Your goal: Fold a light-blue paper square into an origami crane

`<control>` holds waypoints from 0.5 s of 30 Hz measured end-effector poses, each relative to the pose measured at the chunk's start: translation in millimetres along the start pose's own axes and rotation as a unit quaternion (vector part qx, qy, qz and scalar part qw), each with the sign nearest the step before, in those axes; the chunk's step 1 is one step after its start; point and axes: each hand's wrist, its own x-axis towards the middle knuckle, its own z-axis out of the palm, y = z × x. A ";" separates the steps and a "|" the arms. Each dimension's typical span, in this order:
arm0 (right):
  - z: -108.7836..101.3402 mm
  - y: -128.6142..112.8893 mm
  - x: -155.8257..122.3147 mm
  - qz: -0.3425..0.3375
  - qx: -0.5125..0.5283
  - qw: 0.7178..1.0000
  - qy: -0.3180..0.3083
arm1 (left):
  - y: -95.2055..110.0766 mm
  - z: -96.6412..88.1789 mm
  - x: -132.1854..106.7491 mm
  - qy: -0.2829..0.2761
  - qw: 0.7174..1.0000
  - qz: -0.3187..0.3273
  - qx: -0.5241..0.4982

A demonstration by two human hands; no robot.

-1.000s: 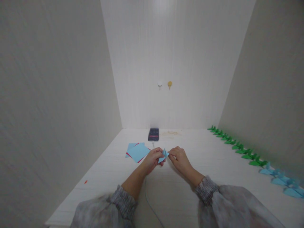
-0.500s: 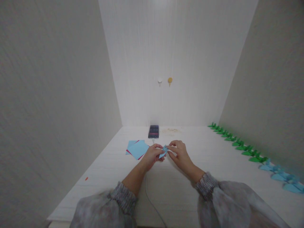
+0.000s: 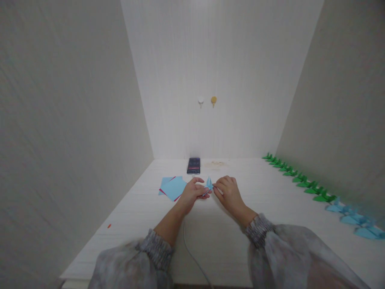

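Both my hands meet over the middle of the white table (image 3: 126,224) and pinch one small folded piece of light blue paper (image 3: 208,184). My left hand (image 3: 192,193) grips it from the left with fingers curled round its lower edge. My right hand (image 3: 228,192) pinches its right side between thumb and fingertips. The paper's point stands upward between the two hands. A stack of flat blue sheets with a red sheet beneath (image 3: 173,188) lies just left of my left hand.
A dark phone (image 3: 194,165) lies near the back wall, with a grey cable (image 3: 192,257) running toward me. Along the right wall runs a row of several green folded paper figures (image 3: 297,180), then blue ones (image 3: 355,216). Two hooks (image 3: 207,100) hang on the back wall.
Both hands have drifted slightly up and away from me with the paper. The blue piece now looks narrower and more upright between the fingers.
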 end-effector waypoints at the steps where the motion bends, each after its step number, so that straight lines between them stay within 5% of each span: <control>1: -0.1 -0.5 0.2 0.002 -0.001 1.000 0.004 | 0.1 -0.1 0.1 -0.004 1.000 0.005 0.002; 15: -2.0 -4.0 1.4 0.030 -0.014 0.999 0.014 | 1.2 1.0 -0.1 -0.018 1.000 0.015 0.003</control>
